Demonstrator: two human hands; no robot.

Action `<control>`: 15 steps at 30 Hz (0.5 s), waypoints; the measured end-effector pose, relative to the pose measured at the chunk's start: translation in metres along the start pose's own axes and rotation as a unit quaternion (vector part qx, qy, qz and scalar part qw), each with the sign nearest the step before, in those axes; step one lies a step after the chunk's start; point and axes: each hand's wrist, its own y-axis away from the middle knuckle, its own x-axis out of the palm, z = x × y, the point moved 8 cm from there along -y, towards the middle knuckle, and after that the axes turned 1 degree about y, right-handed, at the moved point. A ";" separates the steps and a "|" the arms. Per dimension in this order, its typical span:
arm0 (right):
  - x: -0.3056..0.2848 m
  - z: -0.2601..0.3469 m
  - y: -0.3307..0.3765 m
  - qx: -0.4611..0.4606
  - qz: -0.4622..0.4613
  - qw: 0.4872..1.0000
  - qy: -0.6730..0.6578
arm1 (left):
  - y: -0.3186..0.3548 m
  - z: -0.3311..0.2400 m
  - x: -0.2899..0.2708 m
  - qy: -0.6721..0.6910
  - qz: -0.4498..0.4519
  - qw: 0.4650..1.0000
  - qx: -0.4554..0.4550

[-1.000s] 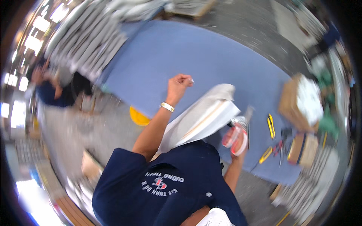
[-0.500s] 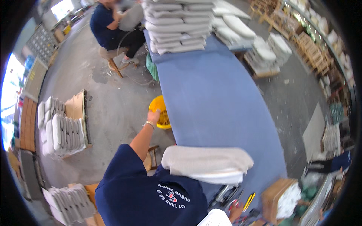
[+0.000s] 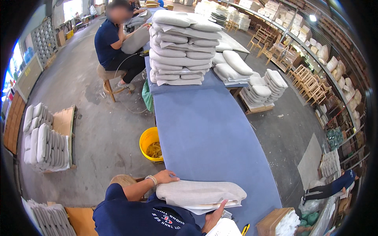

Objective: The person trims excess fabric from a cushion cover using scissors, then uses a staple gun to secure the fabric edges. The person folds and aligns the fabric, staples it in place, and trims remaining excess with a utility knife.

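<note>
Both hands rest spread on the grey cushion, left hand atop, right hand beneath, on the blue bench beside a yellow bucket.

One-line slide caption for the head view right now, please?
Left hand and right hand steady a grey cushion on the long blue table.

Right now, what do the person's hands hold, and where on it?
Left hand rests on the grey cushion's left end; right hand touches its front edge. Neither clearly grips.
</note>
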 end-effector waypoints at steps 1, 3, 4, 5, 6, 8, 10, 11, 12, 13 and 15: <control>-0.007 -0.001 -0.014 -0.005 -0.002 0.999 0.049 | 0.004 -0.014 -0.002 -0.014 0.003 1.000 0.018; -0.005 0.004 -0.018 -0.008 0.026 0.996 0.079 | 0.014 -0.032 -0.004 -0.035 -0.004 0.999 0.038; -0.015 0.005 -0.022 -0.017 0.016 0.996 0.086 | 0.019 -0.040 -0.007 -0.045 -0.015 0.998 0.042; -0.027 0.004 -0.030 -0.025 0.006 0.995 0.094 | 0.021 -0.048 -0.009 -0.054 -0.025 0.997 0.046; -0.039 0.007 -0.038 -0.033 -0.005 0.994 0.101 | 0.023 -0.057 -0.012 -0.036 -0.042 0.996 0.065; -0.025 0.037 -0.033 -0.090 0.009 0.988 0.124 | 0.024 -0.074 -0.020 -0.003 -0.078 0.992 0.101; 0.009 0.083 -0.019 -0.152 0.013 0.976 0.156 | 0.011 -0.095 -0.013 0.034 -0.089 0.985 0.146; 0.041 0.113 -0.008 -0.181 0.015 0.967 0.178 | 0.009 -0.105 -0.011 0.052 -0.098 0.981 0.160; 0.073 0.148 0.019 -0.173 -0.033 0.958 0.225 | 0.009 -0.124 -0.006 0.068 -0.077 0.978 0.182; 0.084 0.178 0.010 -0.230 0.040 0.937 0.258 | 0.013 -0.152 0.004 0.086 -0.047 0.973 0.208; 0.120 0.222 0.026 -0.337 0.149 0.861 0.351 | 0.036 -0.207 -0.008 0.125 -0.126 0.936 0.304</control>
